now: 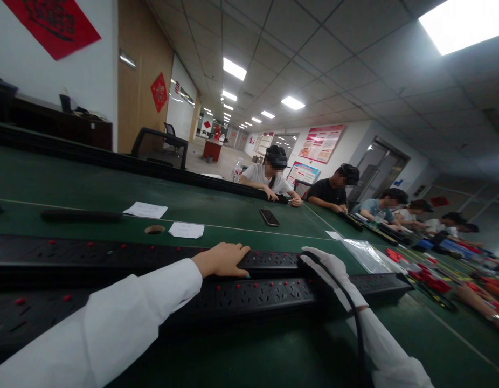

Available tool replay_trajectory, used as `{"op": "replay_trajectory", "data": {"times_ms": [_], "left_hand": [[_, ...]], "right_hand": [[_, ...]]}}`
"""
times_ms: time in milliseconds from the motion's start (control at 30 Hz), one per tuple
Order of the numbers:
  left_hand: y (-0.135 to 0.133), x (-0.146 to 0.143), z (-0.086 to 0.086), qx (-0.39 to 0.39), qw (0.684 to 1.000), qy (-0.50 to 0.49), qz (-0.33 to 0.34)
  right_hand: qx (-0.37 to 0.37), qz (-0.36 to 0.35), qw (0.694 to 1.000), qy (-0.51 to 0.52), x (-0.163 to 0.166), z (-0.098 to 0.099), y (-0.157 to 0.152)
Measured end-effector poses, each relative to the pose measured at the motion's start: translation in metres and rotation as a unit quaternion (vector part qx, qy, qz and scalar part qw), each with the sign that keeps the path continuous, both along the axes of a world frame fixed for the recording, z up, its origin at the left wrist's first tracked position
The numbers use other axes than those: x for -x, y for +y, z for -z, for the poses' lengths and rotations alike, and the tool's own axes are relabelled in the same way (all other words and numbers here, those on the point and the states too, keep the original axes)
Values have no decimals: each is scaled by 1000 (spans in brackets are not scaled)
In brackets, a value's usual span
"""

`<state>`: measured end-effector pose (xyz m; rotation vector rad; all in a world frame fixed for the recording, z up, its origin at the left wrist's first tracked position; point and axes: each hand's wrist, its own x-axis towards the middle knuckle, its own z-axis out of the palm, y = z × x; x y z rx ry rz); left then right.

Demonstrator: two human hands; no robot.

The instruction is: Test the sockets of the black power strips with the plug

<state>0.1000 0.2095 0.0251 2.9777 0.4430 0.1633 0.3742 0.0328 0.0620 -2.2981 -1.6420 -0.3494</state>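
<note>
Power strip (274,260) pinned steady under flat, relaxed left hand (223,260); right hand (328,265) perhaps gripping black cable (352,310), fingers unclear.

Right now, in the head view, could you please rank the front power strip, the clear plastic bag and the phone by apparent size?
1. front power strip, by far the largest
2. clear plastic bag
3. phone, smallest-looking, though it lies farther from the camera

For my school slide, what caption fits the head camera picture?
Bare left hand and white-gloved right hand rest on long black power strips on a green table.
</note>
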Motion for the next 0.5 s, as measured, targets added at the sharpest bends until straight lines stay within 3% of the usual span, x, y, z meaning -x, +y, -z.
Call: {"op": "replay_trajectory", "data": {"times_ms": [267,500], "left_hand": [[-1,0,2,-9,1000,-7,-3],[-1,-1,4,-4,1000,-17,-8]], "right_hand": [[5,-4,994,106,12,-13,1],[42,-16,996,80,9,-23,6]]}}
